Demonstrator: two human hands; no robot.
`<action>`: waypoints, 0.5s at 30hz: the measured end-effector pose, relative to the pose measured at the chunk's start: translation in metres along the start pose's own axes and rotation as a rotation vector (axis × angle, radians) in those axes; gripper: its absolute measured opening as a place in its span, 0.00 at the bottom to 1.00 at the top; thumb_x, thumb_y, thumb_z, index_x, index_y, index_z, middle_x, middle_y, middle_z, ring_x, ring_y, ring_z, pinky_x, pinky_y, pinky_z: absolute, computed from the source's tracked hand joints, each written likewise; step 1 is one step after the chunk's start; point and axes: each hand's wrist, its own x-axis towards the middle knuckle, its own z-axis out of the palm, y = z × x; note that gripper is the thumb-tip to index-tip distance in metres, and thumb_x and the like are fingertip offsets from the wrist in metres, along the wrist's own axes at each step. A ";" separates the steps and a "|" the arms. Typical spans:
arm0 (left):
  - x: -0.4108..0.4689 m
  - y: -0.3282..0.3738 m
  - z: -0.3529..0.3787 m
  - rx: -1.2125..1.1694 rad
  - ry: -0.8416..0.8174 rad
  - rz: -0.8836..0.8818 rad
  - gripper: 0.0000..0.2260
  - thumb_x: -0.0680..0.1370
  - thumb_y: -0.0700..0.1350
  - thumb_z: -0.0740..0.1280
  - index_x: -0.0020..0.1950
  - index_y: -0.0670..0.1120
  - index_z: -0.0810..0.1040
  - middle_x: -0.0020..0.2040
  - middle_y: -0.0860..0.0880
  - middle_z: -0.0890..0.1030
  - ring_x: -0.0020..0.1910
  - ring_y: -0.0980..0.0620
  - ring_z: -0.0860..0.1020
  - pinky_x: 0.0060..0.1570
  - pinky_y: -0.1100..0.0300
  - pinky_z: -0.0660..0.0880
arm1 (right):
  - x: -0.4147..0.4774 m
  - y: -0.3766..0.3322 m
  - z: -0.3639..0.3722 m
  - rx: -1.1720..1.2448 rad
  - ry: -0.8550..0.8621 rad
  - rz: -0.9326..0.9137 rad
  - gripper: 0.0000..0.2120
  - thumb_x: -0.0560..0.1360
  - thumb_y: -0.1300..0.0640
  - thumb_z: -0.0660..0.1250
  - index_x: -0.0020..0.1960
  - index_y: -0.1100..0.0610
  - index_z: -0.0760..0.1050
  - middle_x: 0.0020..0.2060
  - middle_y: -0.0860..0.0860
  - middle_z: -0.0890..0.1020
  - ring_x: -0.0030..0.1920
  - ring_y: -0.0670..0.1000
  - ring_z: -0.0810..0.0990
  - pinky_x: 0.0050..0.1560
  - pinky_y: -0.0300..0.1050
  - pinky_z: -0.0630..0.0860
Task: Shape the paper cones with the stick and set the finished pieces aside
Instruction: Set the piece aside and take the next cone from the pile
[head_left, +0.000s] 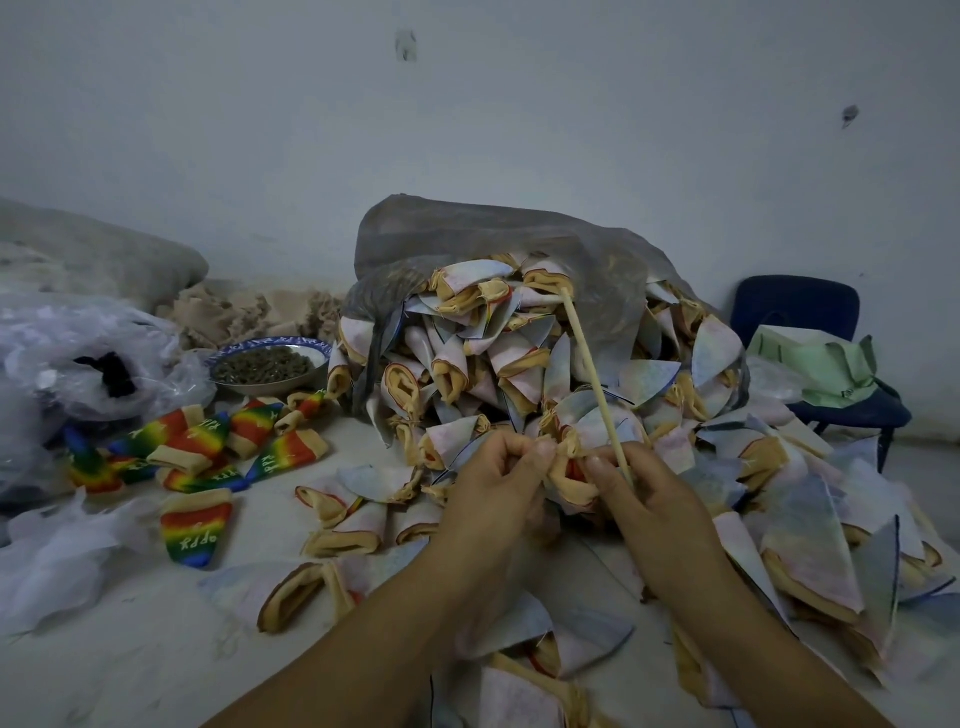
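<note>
Left hand (493, 488) low and near, thumb and fingertips pinched on the tan rim of one small cone (571, 467). Right hand (654, 499) just beside it, pinching the same rim from the other side, fingers also curled round the lower end of the stick (596, 384). Neither hand slack, both closed on their load. Cone held up between the two hands, just above the loose cones strewn on the floor (130, 649).

Risks, as judged from here:
- Double duty for right hand, cone and stick together. Likely slip of one or the other during any regrip.
- Thin material pulled two ways at the rim. Possible tear or crushed mouth if tugged hard.
- Stick slanting up and away, far end resting against the heap (467, 364). Chance of snagging or toppling cones when swung round.
- Too much push with the stick, and a split tip on the cone.
- Cannot tell whether the lower end of the stick is inside the cone yet, hidden behind the fingers.

Further out: heap spilling from a grey bag (467, 234). To the left, well apart from the heap, rainbow pieces (202, 447), seemingly the finished lot. Worth keeping that gap, to avoid mixing. Beyond them a bowl (270, 364); far right, a blue chair (800, 306).
</note>
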 end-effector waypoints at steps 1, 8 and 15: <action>0.001 0.000 0.000 -0.040 -0.014 -0.017 0.09 0.82 0.45 0.61 0.47 0.40 0.72 0.25 0.50 0.68 0.22 0.56 0.63 0.24 0.64 0.62 | 0.000 0.000 0.001 0.017 -0.009 0.004 0.09 0.73 0.45 0.59 0.44 0.47 0.76 0.37 0.47 0.80 0.37 0.40 0.78 0.35 0.27 0.71; 0.002 0.009 0.001 -0.552 -0.246 -0.157 0.14 0.80 0.43 0.59 0.37 0.41 0.77 0.20 0.50 0.63 0.18 0.59 0.59 0.18 0.69 0.59 | 0.001 0.001 0.002 0.026 -0.050 0.033 0.15 0.71 0.38 0.57 0.42 0.49 0.74 0.37 0.55 0.78 0.40 0.56 0.77 0.41 0.49 0.75; 0.008 0.002 -0.005 -0.592 -0.210 -0.125 0.11 0.78 0.44 0.63 0.37 0.45 0.77 0.21 0.51 0.65 0.20 0.58 0.61 0.23 0.67 0.61 | 0.002 -0.004 0.010 0.321 -0.095 0.283 0.13 0.71 0.42 0.62 0.45 0.50 0.76 0.23 0.50 0.72 0.22 0.47 0.68 0.22 0.38 0.67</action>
